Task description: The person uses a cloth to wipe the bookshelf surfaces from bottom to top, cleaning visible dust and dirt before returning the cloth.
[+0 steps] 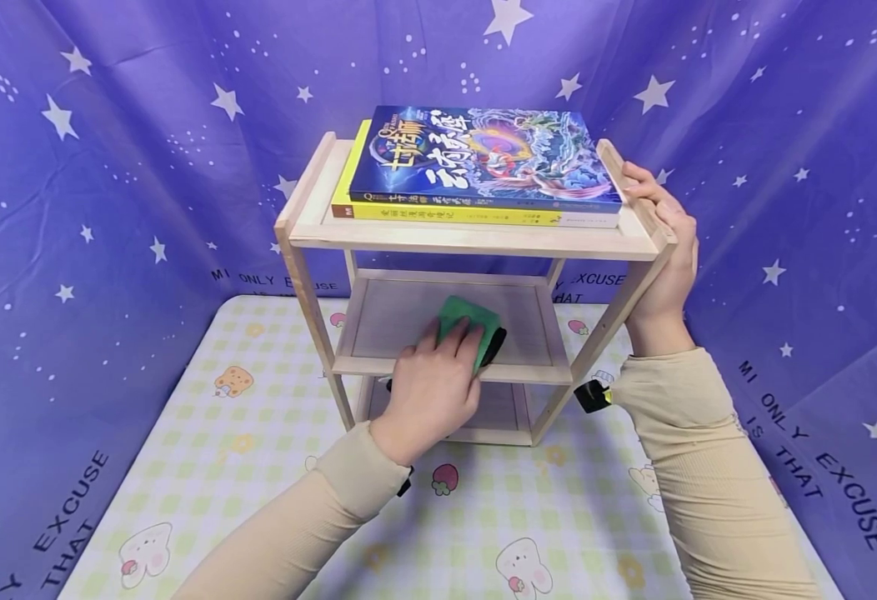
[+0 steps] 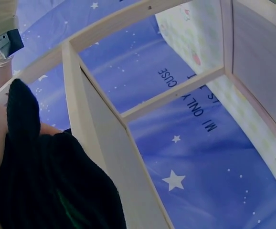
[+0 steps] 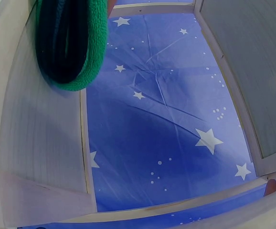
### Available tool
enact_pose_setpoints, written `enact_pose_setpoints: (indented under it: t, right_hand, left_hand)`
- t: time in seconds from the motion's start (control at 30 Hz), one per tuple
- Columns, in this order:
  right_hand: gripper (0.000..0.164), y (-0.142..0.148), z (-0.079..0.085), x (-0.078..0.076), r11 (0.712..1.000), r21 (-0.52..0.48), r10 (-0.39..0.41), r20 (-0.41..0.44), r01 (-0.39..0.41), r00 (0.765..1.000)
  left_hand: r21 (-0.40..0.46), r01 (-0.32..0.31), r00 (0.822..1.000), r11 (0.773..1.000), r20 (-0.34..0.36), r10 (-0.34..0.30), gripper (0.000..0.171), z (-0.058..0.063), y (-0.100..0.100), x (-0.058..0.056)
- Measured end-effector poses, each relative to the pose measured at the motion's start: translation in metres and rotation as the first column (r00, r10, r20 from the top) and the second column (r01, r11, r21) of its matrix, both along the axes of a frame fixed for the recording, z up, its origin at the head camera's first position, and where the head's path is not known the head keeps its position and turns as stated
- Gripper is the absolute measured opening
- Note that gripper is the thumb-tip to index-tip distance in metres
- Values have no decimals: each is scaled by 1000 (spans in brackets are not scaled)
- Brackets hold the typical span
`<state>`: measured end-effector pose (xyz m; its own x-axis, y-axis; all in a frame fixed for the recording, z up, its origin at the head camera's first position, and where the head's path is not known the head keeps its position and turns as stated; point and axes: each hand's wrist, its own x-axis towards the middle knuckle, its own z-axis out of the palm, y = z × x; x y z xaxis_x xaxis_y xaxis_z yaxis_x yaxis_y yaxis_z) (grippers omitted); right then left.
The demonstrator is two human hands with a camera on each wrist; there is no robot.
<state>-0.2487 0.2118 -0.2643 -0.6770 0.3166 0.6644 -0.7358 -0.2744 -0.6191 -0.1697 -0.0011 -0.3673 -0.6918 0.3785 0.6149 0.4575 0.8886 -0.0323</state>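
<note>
Green cloth [image 1: 476, 310] lies under your left hand [image 1: 434, 375], gripped by its bent fingers at the middle shelf [image 1: 389, 325]. Your right hand [image 1: 664, 242] curls its fingers over the rack's [image 1: 476, 240] side. Beside that hand, two books [image 1: 483, 162] lie stacked up top; if you push too hard, the rack could tip and spill them.

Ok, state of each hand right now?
Left hand: holding a folded green-and-black cloth.
Right hand: gripping the right side of a pale wooden three-tier shelf.
</note>
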Motion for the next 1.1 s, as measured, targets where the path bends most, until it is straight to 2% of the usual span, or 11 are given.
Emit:
enact_pose_setpoints:
  t: [0.57, 1.1]
  right_hand:
    - [44, 0, 0, 0, 1000, 8, -9, 0, 9, 1000]
    - [44, 0, 0, 0, 1000, 5, -2, -4, 2, 1000]
  left_hand:
    - [-21, 28, 999, 999, 25, -28, 47, 2, 10, -2]
    - [-31, 49, 999, 998, 15, -49, 46, 3, 20, -2]
